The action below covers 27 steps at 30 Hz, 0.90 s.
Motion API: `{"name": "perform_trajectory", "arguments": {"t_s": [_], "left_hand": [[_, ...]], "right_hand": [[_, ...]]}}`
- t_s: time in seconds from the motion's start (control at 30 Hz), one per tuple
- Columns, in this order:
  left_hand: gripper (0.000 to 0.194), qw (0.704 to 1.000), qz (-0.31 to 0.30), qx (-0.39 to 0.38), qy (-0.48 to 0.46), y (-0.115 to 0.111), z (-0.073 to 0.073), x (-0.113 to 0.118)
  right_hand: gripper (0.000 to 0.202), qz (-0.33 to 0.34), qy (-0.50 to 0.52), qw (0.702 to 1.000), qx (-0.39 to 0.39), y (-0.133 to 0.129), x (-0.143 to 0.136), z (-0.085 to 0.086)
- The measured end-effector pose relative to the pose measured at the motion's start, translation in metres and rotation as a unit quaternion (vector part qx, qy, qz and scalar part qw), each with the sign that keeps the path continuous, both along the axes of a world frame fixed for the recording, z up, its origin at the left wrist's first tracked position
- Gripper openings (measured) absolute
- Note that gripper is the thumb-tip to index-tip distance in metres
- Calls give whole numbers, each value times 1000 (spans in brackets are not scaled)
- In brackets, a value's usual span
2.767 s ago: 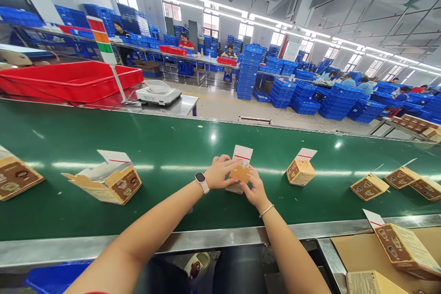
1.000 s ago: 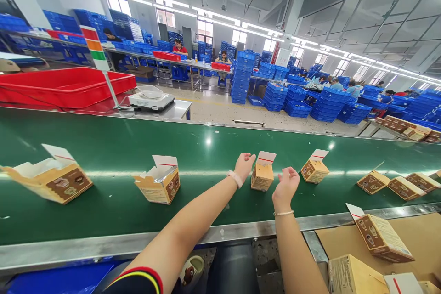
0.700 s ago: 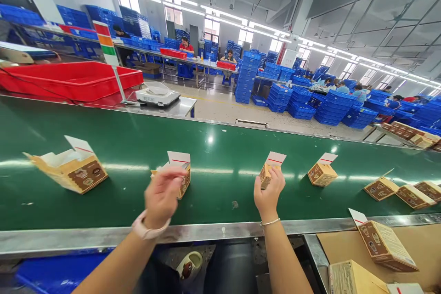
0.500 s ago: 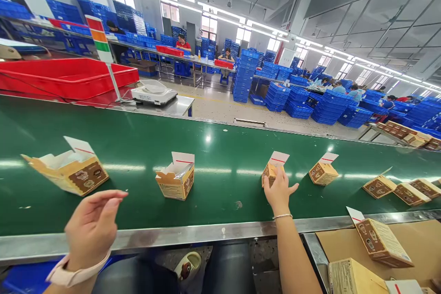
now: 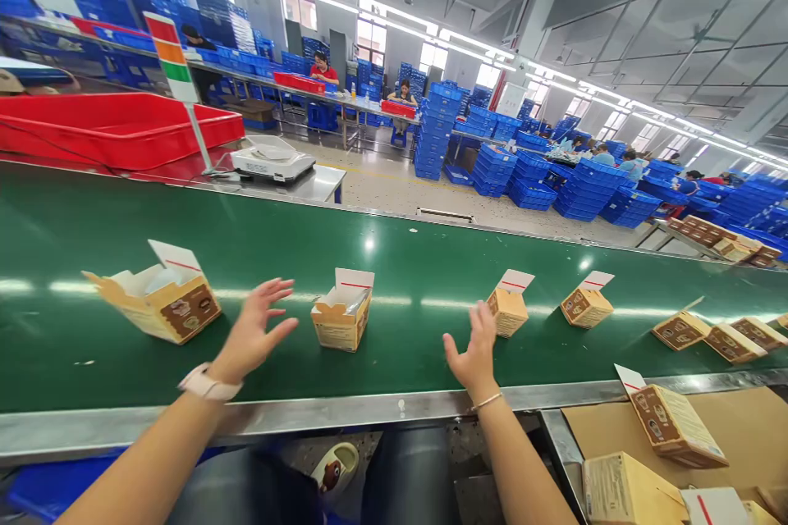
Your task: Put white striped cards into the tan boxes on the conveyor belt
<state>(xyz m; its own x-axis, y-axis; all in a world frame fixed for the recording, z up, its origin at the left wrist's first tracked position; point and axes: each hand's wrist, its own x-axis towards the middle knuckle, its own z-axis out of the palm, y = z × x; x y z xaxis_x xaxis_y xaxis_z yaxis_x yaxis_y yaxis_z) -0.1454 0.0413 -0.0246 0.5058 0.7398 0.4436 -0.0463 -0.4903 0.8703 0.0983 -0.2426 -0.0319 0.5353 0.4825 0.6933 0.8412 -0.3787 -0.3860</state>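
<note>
My left hand [image 5: 255, 336] hovers over the green conveyor belt [image 5: 406, 361], fingers spread and holding nothing. Just right of it stands an open-topped carton [image 5: 341, 326], its white flap with a red stripe raised. Left of that hand is another open carton [image 5: 181, 308], tilted, with something pale inside. My right hand [image 5: 474, 353] is also open and empty, its fingertips close to the left side of a brown and cream carton [image 5: 510, 313]; whether they touch is unclear. That carton's top looks folded in, with a white flap up. A similar carton [image 5: 586, 308] stands farther right.
Several cartons [image 5: 680, 330] lie along the belt's right end. More cartons [image 5: 677, 426] rest on cardboard at the lower right. A metal rail [image 5: 394, 414] edges the belt. Beyond it are a white scale [image 5: 271, 160], a red bin [image 5: 111, 135], and people working at tables.
My right hand has come off the carton and moved left. My left hand has moved right and forward, its fingers spreading. The cartons at left and centre have shifted right.
</note>
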Motion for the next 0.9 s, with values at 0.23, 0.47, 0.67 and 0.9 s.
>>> {"name": "perform_trajectory", "arguments": {"t_s": [0.23,0.47,0.67,0.9], "left_hand": [[61,938,-167,274,129,-8,-22,48],[65,929,-124,333,101,-18,-28,51],[60,918,-137,360,92,-21,-5,66],[39,917,-117,377,53,-35,10,71]], "right_hand": [[69,341,40,938,-55,77,-39,-9],[83,362,63,928,-54,114,-44,-4],[66,342,88,933,-68,119,-47,-8],[43,260,133,956,-6,113,-49,-30]]}}
